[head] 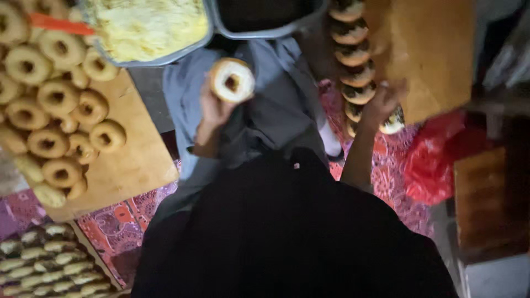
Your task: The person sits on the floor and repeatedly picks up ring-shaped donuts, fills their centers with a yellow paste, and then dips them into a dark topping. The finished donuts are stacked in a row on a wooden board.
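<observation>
Holding a doughnut [232, 80] up in front of the body, the left hand [212, 110] is closing its grip around the lower edge, fingers behind and thumb side below, with the white-iced face turned toward the camera. The doughnut is sitting in mid-air above a grey cloth [276, 105], between the left board [124, 160] and the right board [430, 55]. It is looking light and soft, likely to dent under a hard squeeze, and the icing is probably sticky (so the bare rim and underside are the safer places to take it, as the hand is doing now). The right hand [381, 105] is reaching to the near end of a row of dark-topped doughnuts [353, 55] lined along the right board's edge; it is touching them, but whether its grip is pinching one I cannot tell, for the picture is blurred there. Plain doughnuts [55, 99] are lying heaped on the left board, and a tray of pale yellow cream [149, 27] is standing at the far side.
</observation>
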